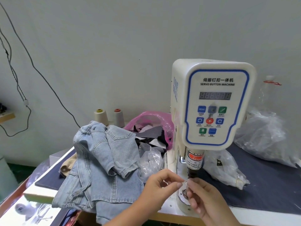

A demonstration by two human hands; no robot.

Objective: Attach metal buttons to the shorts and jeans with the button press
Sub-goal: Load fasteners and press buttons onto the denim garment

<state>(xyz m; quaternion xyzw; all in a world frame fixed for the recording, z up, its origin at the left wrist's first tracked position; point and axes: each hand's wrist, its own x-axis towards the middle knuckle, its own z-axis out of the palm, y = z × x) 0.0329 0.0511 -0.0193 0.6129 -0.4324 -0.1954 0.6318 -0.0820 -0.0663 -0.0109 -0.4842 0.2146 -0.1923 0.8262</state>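
2 bare hands, left hand (158, 188) and right hand (206, 199), with short nails and bare forearms.

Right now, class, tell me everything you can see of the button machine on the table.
The servo button machine stands upright on the table, right of the heap of denim. Its white, plastic-looking head carries a blue-bordered panel, an unlit digit display and coloured buttons. Below hangs a dark punch with a finger-warning label, above a round lower die. The left hand and right hand pinch something small beneath the punch.

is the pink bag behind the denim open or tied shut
Open: the pink bag's mouth gapes upward, and dark and grey fabric scraps spill out over its rim toward the denim pile.
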